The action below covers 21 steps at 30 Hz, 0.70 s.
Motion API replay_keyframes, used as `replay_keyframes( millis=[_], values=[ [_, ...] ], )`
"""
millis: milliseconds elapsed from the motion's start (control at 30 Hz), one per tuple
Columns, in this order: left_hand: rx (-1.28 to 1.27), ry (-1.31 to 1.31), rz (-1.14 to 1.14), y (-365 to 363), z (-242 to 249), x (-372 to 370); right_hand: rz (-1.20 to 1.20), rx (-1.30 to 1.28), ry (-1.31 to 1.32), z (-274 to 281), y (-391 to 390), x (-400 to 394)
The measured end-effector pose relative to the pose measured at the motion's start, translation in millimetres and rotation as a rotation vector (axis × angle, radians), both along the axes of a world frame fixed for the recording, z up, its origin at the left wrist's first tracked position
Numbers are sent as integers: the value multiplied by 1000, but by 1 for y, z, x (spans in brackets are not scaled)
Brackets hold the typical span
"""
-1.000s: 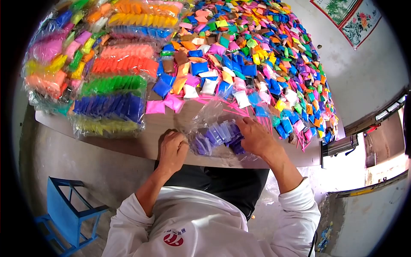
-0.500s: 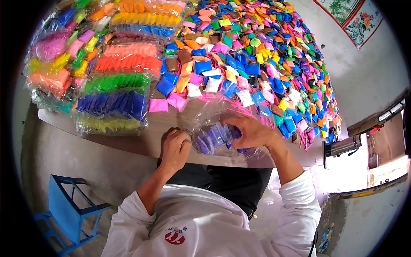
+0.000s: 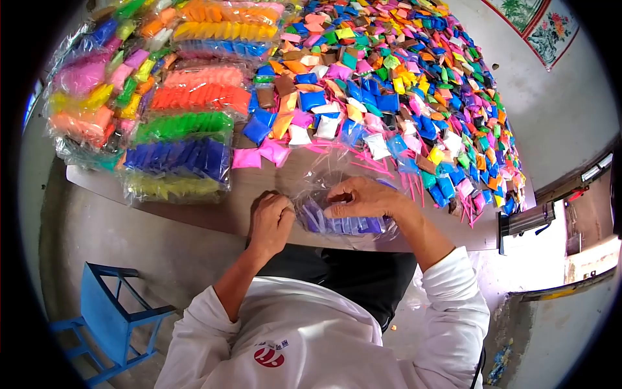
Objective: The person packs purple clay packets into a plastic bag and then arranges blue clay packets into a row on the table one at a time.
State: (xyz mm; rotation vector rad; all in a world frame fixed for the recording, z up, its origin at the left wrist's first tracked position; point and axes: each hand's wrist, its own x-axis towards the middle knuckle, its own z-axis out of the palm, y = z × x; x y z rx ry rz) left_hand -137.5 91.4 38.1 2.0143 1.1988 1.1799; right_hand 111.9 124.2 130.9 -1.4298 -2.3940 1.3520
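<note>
A clear plastic bag point(image 3: 324, 174) lies at the table's near edge, holding a row of purple packets point(image 3: 346, 225). At the bag's left side my left hand point(image 3: 272, 223) is closed, its curled fingers appearing to pinch the bag's edge. My right hand point(image 3: 366, 198) rests over the bag just above the packets. Its thumb and bent forefinger are apart, with nothing visible gripped between them; the other fingers are partly hidden. Two pink packets point(image 3: 259, 155) lie beyond my left hand.
Filled clear bags of sorted packets point(image 3: 178, 159) are stacked on the table's left. A large heap of loose, many-coloured packets point(image 3: 414, 97) covers the back and right. Pink sticks point(image 3: 414, 188) lie along its near edge. A blue chair point(image 3: 107, 311) stands at lower left.
My right hand has moved slightly left and loosened from the packets. The purple packets now lie lower in a straighter row. My left hand stays closed beside the bag.
</note>
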Motion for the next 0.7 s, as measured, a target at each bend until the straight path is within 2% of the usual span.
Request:
replay_keyframes(
  millis=[67,200,300,367,500,600,667,700],
  values=[
    [5,-21,6,0,0,1,-7,100,37,-1,-2,-3],
    [10,-7,6,-1,4,0,23,89,87,-18,-3,-10],
    [7,-6,2,-2,6,1,82,11,-68,-16,3,-12],
    [-15,-11,-5,-2,7,1,62,-79,-39,-11,4,-14],
    [-6,-24,-1,-1,4,1,-91,3,-65,11,-2,-7],
    [2,-32,3,0,2,2,-173,122,-129,28,-1,10],
    [-16,-42,11,0,-2,2,-163,84,-434,50,-4,16],
    [-20,-45,9,-1,-2,1,-164,81,-437,51,-7,23]
  ],
)
